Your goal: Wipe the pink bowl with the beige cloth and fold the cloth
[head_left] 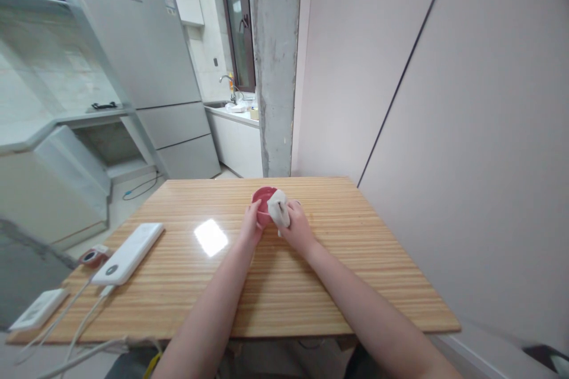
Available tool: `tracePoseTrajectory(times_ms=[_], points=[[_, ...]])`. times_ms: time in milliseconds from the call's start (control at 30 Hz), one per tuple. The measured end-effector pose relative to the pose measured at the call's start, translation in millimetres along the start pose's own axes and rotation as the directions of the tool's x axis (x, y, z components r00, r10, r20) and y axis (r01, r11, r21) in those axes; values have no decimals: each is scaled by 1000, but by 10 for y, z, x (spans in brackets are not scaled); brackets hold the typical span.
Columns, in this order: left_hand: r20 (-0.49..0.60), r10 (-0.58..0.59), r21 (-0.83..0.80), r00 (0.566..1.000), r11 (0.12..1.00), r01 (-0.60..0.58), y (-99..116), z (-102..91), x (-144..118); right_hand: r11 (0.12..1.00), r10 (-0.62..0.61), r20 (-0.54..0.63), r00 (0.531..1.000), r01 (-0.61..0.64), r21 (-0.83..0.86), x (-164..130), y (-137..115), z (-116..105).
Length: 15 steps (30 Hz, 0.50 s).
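A small pink bowl [265, 195] is tilted with its inside facing me, near the far middle of the table. My left hand [251, 222] grips the bowl at its left and lower rim, the thumb over the edge. Bunched in my right hand [299, 226] is a whitish cloth [278, 207], which lies against the bowl's right side and covers part of its rim. The fingers of the right hand are partly hidden behind the cloth. I cannot tell whether the bowl touches the tabletop.
A wooden table [355, 272] spreads under my arms. On its left lie a white power bank [128, 254] with cables, a small reddish round object [92, 257] and a white power strip [39, 309]. Beyond stand a grey fridge [133, 41], a concrete pillar [275, 65] and a sink counter [237, 139].
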<state>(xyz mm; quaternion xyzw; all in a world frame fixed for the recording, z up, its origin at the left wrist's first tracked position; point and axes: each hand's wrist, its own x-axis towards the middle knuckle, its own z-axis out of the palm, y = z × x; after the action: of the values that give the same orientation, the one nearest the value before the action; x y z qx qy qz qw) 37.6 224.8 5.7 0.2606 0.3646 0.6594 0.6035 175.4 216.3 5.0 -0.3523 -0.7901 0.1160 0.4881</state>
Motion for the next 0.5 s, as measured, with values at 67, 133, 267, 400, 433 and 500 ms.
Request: tracePoseTrajectory(times_ms=[67,133,267,400,433,500], points=[[55,24,-21,998,1000,-23,42,18,-28,999,-21,-1,1000,21,27,-17,-66,2],[156,-25,-35,987,999,31,81,34,-67,999,-25,-35,999,26,25,-11,-59,-40],[228,-201,47,953,980,195,130,33,-126,999,-39,-61,997,37,-36,49,101,-157],[132,-170,54,977,985,164,87,34,-112,995,29,-80,996,-36,-89,82,218,-165],[95,-128,33,987,992,125,62,39,-98,994,52,-85,995,-60,-91,79,212,-148],[26,-57,-14,998,998,58,11,49,-69,993,67,-78,995,-74,-88,62,151,-104]])
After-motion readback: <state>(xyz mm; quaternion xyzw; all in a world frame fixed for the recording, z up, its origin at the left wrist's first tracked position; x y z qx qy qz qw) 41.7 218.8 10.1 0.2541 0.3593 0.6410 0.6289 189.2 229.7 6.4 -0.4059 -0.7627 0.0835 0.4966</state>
